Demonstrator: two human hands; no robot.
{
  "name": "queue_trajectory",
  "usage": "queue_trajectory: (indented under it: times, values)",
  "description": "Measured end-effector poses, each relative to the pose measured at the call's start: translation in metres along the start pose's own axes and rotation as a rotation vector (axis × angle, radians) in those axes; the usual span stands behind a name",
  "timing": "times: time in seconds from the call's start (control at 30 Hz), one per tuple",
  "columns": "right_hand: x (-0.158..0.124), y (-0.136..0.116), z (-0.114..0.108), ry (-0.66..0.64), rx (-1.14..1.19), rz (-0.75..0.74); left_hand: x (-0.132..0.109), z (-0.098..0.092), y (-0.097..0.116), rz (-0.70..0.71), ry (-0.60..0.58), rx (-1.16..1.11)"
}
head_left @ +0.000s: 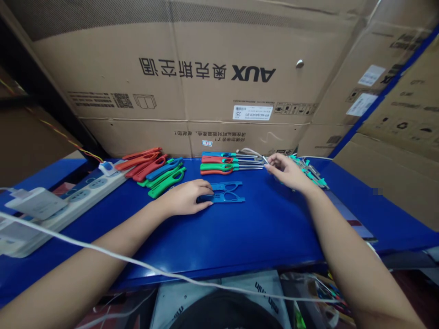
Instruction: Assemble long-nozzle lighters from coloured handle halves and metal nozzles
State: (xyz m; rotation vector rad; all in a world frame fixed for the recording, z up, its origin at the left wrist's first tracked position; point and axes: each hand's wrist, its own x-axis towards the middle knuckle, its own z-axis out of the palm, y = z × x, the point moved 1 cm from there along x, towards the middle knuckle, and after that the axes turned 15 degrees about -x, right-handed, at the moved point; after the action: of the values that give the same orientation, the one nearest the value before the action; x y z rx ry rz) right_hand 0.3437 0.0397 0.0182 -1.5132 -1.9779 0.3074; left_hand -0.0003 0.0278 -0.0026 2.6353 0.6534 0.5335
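Observation:
My left hand (188, 197) has its fingers closed over the near ends of two blue plastic lighter handle halves (229, 197), which lie side by side on the blue table. The fingers hide those ends. My right hand (286, 170) pinches a slim metal piece (265, 160) between thumb and fingers; its full shape is hidden. Beside it, several long-neck lighters (217, 167) in blue, red, green and orange lie in a row, metal tubes pointing right. Behind and right of my right hand is a pile of teal-and-metal lighter parts (312, 172).
Red, blue and green handle shells (166, 182) lie in a pile at left. A white power strip (78, 194) with plugged-in chargers stands at the left edge. A white cable (164, 273) crosses in front. Cardboard (206, 36) walls the back.

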Motion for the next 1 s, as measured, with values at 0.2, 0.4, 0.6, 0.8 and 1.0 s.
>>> queue_trajectory:
  times: [0.2, 0.4, 0.6, 0.8, 1.0]
  values:
    - [-0.010, -0.023, 0.023, -0.212, 0.134, -0.142, 0.000, -0.002, -0.001, -0.029, 0.091, 0.016]
    - [-0.014, -0.026, 0.040, -0.312, 0.199, -0.184, 0.005, 0.012, 0.004, -0.147, 0.452, -0.235]
    - [-0.015, -0.032, 0.043, -0.364, 0.169, -0.183, 0.007, 0.024, 0.014, -0.101, 0.414, -0.291]
    - [-0.014, -0.029, 0.037, -0.452, 0.085, -0.230, 0.006, 0.022, 0.022, -0.032, 0.503, -0.258]
    - [-0.017, -0.030, 0.030, -0.742, 0.105, -0.237, 0.008, 0.020, 0.022, -0.059, 0.504, -0.286]
